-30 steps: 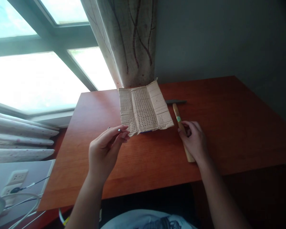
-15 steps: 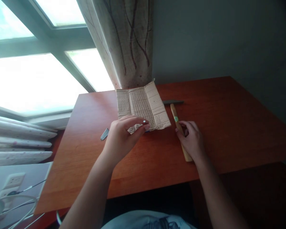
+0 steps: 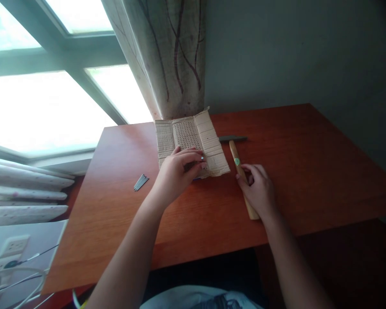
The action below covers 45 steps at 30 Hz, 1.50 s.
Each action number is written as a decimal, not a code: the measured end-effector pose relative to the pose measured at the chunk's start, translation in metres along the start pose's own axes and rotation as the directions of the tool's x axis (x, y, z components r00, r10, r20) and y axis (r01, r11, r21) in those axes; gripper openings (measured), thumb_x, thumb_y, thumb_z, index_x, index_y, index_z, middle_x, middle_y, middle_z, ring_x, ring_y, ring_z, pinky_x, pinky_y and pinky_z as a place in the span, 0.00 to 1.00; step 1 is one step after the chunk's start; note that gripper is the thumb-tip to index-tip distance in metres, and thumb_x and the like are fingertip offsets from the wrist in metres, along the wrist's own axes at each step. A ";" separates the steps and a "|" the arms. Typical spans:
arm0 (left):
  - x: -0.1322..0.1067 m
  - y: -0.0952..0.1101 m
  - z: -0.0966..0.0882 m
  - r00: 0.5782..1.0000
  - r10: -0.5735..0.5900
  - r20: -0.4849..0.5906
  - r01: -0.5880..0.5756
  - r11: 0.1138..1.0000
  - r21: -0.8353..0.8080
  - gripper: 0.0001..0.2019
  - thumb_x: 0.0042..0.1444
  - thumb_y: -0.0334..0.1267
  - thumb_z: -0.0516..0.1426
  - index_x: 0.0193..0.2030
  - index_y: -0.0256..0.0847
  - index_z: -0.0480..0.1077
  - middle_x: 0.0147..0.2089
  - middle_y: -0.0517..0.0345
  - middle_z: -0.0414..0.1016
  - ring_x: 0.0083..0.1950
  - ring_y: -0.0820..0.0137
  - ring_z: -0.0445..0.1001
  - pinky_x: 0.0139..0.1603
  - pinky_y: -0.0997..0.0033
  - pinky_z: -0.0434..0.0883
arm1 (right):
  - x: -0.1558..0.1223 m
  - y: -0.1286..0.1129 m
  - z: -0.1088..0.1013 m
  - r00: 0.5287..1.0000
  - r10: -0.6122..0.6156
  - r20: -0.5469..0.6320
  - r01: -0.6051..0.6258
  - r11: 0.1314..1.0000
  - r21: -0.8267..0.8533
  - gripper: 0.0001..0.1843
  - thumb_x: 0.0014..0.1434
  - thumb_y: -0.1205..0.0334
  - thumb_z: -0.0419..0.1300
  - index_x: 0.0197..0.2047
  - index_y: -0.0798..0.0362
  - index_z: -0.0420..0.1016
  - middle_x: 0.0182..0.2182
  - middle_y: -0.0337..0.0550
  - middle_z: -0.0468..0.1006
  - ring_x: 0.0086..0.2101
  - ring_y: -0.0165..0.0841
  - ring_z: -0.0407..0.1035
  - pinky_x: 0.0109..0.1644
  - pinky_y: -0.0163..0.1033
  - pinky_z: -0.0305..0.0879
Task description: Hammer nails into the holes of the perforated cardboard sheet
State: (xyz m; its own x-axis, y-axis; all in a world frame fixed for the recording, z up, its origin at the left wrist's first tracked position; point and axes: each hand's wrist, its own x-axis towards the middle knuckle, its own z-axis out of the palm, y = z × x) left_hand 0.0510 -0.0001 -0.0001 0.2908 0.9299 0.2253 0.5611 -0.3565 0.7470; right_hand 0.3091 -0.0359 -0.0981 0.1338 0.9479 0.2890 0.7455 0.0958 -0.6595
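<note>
My left hand [image 3: 183, 169] is over the near part of a creased cardboard sheet [image 3: 212, 139], whose middle panel carries rows of small dark holes. Its thumb and forefinger pinch a nail [image 3: 202, 158]; only the shiny round head shows, and the shank is hidden. My right hand [image 3: 257, 186] is closed around the wooden handle of a hammer [image 3: 234, 150], which lies on the table right of the cardboard. The hammer's long dark metal head points sideways at the far end. Left of my left hand, several loose nails [image 3: 141, 182] lie in a small bundle.
The reddish-brown wooden table [image 3: 309, 171] stands against a grey wall and a patterned curtain [image 3: 180, 56]. A bright window [image 3: 45, 111] is on the left. Below it, cables [image 3: 22, 277] hang near a wall socket [image 3: 15, 245].
My left hand has moved right and slightly forward with the nail, further over the cardboard. The loose nails now show more fully. My right hand stays on the hammer handle.
</note>
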 end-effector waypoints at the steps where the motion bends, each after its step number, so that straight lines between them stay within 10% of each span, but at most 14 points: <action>1: 0.000 -0.001 -0.001 1.000 -0.007 0.005 0.007 1.000 -0.013 0.07 0.62 0.41 0.60 0.35 0.44 0.78 0.51 0.55 0.84 0.60 0.59 0.78 0.77 0.44 0.51 | 0.000 0.000 0.000 1.000 0.000 0.001 0.000 1.000 0.001 0.14 0.63 0.55 0.61 0.50 0.50 0.77 0.44 0.47 0.77 0.32 0.36 0.69 0.39 0.44 0.68; 45: 0.002 -0.005 0.005 1.000 0.002 0.025 -0.002 1.000 0.025 0.08 0.64 0.42 0.59 0.37 0.46 0.80 0.54 0.57 0.84 0.64 0.57 0.75 0.75 0.43 0.50 | 0.001 0.001 0.000 1.000 0.001 0.000 -0.001 1.000 0.002 0.14 0.63 0.56 0.61 0.50 0.51 0.77 0.43 0.46 0.76 0.31 0.34 0.68 0.39 0.43 0.68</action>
State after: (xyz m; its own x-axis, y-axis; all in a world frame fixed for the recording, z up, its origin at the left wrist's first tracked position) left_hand 0.0530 0.0030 -0.0062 0.3112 0.9267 0.2105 0.5797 -0.3606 0.7307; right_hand 0.3095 -0.0351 -0.0986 0.1347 0.9482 0.2878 0.7441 0.0951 -0.6613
